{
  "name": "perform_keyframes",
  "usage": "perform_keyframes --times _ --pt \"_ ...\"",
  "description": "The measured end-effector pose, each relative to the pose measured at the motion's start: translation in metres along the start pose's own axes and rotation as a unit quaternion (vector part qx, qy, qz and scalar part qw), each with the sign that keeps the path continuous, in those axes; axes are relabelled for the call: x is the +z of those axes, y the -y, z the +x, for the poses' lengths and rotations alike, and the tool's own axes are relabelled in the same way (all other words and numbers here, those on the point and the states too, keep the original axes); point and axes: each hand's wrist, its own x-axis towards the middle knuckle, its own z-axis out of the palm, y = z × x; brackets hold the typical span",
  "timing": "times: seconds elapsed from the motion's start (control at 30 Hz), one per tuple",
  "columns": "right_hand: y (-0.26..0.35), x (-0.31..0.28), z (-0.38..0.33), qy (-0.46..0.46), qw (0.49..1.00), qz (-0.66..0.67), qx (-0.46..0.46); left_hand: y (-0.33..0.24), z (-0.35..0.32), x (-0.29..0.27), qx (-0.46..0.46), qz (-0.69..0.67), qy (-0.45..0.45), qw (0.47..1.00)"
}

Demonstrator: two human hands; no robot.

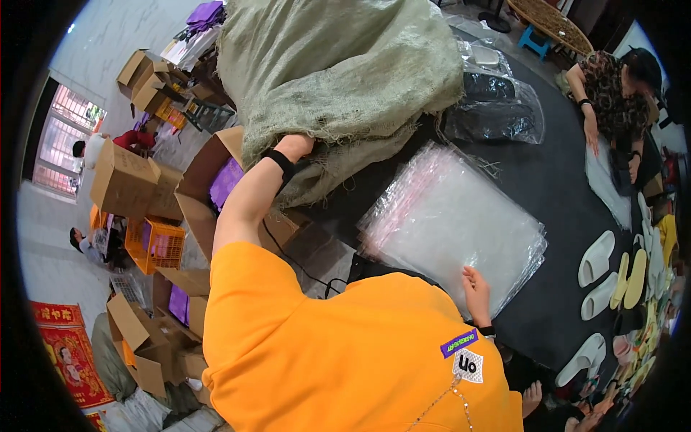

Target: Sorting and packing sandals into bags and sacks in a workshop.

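A large grey-green woven sack (345,65) with a frayed edge stands at the far middle of the dark table. My left hand (296,146) reaches to its lower edge, and the fingers disappear behind the fabric, so their grip is hidden. In front of me lies a thick stack of clear plastic bags (461,216), with pinkish strips along its left side. My right hand (476,294) rests on the stack's near edge, its fingers stretched forward over the top bag.
Plastic-wrapped dark slippers (497,108) lie right of the sack. White slippers (596,259) and yellow soles (635,279) line the right side, where a person (619,93) handles a pale sheet. Open cartons (188,194) with purple packets and an orange crate (153,243) stand left.
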Motion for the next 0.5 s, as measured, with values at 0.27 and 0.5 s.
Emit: perform_keyframes --times 0.27,0.5 --pt "0.005 0.005 -0.002 0.002 1.0 -0.007 -0.009 0.002 -0.035 -0.027 -0.08 0.32 -0.112 0.938" --pt "0.003 0.003 0.003 0.01 1.0 0.01 -0.01 -0.054 -0.119 -0.07 0.01 0.264 -0.247 0.932"
